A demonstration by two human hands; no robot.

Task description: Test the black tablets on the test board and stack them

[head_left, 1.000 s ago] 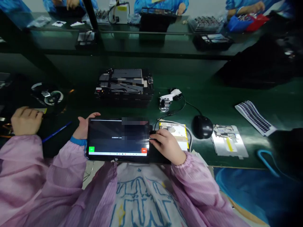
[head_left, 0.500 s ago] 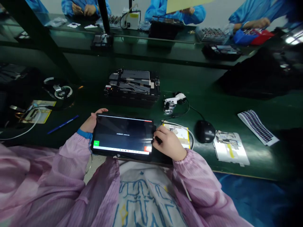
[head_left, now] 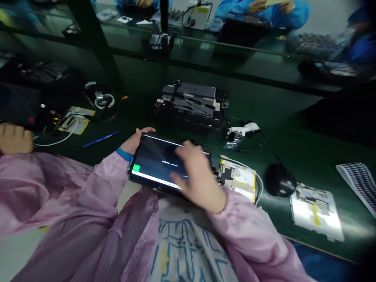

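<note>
A tablet (head_left: pixel 158 160) with a lit dark screen tilts at the table's front edge, close to my body. Its left edge is gripped by my left hand (head_left: pixel 133 141), with the blue wristband below; the fingers behind the tablet are hidden. My right hand (head_left: pixel 197 176) hovers over the right half of the screen with fingers apart, somewhat blurred; whether a fingertip touches the glass I cannot tell. Just right of the tablet lies a yellow-edged battery with a circuit board (head_left: pixel 237 176) and a white cable.
A black box of tablet parts (head_left: pixel 192 103) stands behind. To the right are a black mouse (head_left: pixel 281 180), a silver panel (head_left: pixel 315 211) and a label sheet (head_left: pixel 360 184). A blue pen (head_left: pixel 100 139) lies left. Another person's hand (head_left: pixel 16 139) is at far left; blue-sleeved people work opposite.
My right hand has left the tablet's right edge and moved left over the screen, its fingers spreading. My left hand still holds the tablet. The view has swung left, and another person's hand appears.
</note>
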